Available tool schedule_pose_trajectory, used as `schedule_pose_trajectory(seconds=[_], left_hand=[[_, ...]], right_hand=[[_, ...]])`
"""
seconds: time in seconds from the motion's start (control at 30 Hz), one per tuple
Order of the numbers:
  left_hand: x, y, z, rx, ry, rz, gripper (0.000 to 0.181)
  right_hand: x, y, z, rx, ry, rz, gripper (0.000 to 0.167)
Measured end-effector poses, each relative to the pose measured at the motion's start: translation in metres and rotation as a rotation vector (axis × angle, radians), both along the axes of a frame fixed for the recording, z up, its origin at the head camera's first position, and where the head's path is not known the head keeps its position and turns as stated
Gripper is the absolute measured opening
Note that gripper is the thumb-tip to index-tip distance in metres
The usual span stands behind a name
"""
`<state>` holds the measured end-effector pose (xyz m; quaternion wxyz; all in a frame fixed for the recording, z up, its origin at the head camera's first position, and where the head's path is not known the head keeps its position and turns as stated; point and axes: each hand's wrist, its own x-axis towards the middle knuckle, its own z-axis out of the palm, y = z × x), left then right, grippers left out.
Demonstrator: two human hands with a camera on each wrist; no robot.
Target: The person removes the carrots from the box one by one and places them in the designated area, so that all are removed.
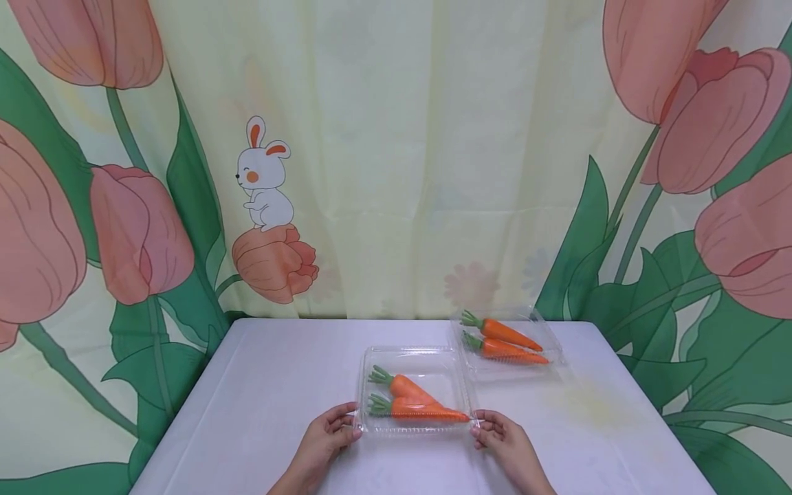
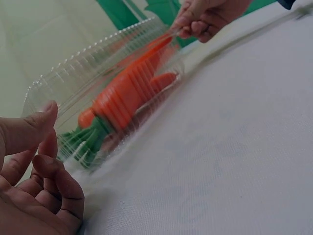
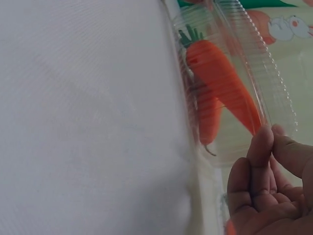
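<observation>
A clear plastic clamshell box (image 1: 411,350) with two orange carrots (image 1: 416,390) inside is between my hands. The carrots' green tops point left and their tips point right. My left hand (image 1: 323,440) pinches the rim at the box's left side between thumb and finger. On the opposite side, the thumb and index finger of my right hand (image 1: 509,443) pinch the front right corner. From the left wrist view, the ribbed wall of the box shows in front of a carrot (image 2: 120,100). In the right wrist view the other fingers of my right hand (image 3: 274,191) are curled.
A second clear plastic box (image 1: 544,317), also with two carrots (image 1: 512,335), lies behind and to the right, close to the table's back edge. White cloth covers the table (image 1: 278,364). Behind it hangs a curtain (image 1: 383,172) printed with tulips and a rabbit.
</observation>
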<state>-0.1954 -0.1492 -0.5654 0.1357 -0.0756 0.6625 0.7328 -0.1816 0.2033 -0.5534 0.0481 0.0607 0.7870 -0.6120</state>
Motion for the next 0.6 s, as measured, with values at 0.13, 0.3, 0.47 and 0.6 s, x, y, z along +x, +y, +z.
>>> schedule_pose_trajectory(seconds=[0.13,0.3,0.47,0.6], left_hand=[[0.0023,0.0006,-0.0024,0.002,0.019,0.014,0.066],[0.004,0.0024,-0.0043,-0.003,0.053,0.025,0.062],[0.004,0.0033,-0.0072,-0.005,0.07,0.02,0.058],[0.0028,0.0033,-0.0092,-0.021,0.078,0.032,0.054]], right_hand=[[0.0006,-0.0008,-0.0029,-0.003,-0.005,-0.011,0.042],[0.0016,-0.0025,-0.0049,-0.002,-0.008,-0.031,0.038],[0.0037,-0.0033,-0.0057,0.016,-0.007,-0.055,0.031],[0.0036,-0.0043,-0.0053,0.028,0.003,-0.055,0.028]])
